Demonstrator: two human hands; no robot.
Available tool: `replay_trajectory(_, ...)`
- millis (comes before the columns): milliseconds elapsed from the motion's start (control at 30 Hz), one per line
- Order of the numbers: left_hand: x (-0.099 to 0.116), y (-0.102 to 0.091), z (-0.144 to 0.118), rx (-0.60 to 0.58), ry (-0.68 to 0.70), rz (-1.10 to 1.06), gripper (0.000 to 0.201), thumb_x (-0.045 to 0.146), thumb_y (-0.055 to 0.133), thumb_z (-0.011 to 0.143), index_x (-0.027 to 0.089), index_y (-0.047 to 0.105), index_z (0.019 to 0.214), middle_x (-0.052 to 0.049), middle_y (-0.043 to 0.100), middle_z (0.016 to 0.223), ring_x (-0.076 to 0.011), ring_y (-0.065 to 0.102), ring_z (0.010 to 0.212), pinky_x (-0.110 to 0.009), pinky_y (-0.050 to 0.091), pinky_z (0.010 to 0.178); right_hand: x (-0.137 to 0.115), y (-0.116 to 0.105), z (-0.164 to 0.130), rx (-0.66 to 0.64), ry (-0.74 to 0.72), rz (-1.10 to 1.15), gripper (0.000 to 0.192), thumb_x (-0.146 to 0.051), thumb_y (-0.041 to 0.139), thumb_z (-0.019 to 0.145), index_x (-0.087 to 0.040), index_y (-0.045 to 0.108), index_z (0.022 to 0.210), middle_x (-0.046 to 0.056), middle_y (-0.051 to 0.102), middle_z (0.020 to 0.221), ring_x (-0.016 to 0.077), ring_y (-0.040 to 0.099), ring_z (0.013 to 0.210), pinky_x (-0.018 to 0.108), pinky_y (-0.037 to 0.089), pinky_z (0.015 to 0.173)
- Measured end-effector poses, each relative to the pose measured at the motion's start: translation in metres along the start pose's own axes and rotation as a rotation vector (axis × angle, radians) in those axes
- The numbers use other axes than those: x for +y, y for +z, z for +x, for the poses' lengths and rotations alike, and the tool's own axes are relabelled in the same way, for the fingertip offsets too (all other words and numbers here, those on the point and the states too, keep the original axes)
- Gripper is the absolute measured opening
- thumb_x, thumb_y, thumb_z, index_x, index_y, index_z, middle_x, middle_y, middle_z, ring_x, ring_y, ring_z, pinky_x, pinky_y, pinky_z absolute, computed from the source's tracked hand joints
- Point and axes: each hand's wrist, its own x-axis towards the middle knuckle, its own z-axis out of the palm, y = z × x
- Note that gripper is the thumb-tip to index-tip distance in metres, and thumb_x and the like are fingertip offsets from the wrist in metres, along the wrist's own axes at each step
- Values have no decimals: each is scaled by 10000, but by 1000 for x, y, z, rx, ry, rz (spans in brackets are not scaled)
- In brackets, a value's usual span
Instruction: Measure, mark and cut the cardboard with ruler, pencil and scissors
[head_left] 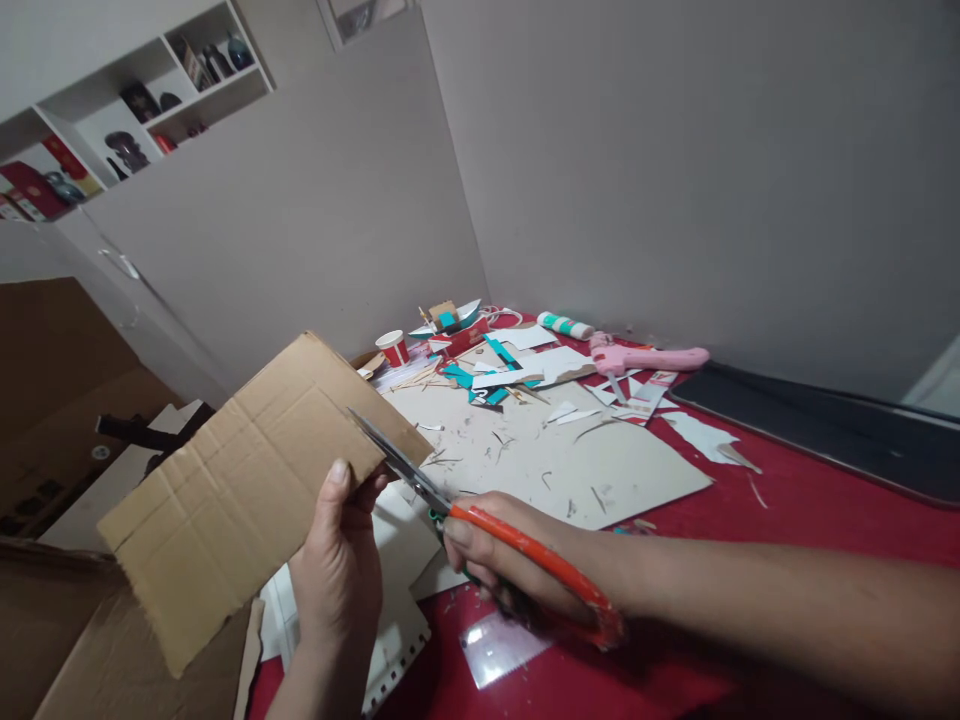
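A brown piece of corrugated cardboard (232, 480) is held up by my left hand (341, 550), thumb on its face and fingers behind it. In my right hand (502, 550) is a pair of scissors (547, 560) with an orange handle. The blades point up and to the left, with the cardboard's right part at them; a cut line runs up from the tip. My right fingers are wrapped round the handles, which partly hide them. Below the hands lie white sheets (394, 630) and a clear plastic piece (499, 645).
A grey board (615, 480) with scraps lies on the red tabletop (787, 560). Behind it are a pink glue gun (652, 358), a glue stick (564, 325), a paper cup (391, 348) and a model boat (450, 318). A cardboard box (67, 620) stands at left.
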Motion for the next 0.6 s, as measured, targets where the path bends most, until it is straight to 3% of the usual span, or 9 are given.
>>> replay_trajectory(333, 4, 2, 5, 64, -105, -47, 78, 147, 770, 670, 138, 733, 602, -22, 761, 660, -146, 740, 654, -171, 591, 596, 1, 1, 0, -34, 246, 278, 738, -903, 352, 775, -183, 513, 766, -60, 415, 558, 80, 423, 462, 206, 388, 443)
replay_trajectory(600, 14, 2, 7, 128, -173, -51, 190, 62, 637, 725, 147, 720, 577, -7, 736, 597, -129, 725, 583, -179, 594, 563, 0, -13, 8, 20, 24, -80, 690, -874, 378, 809, -195, 438, 701, -36, 407, 611, 92, 382, 544, 231, 389, 499)
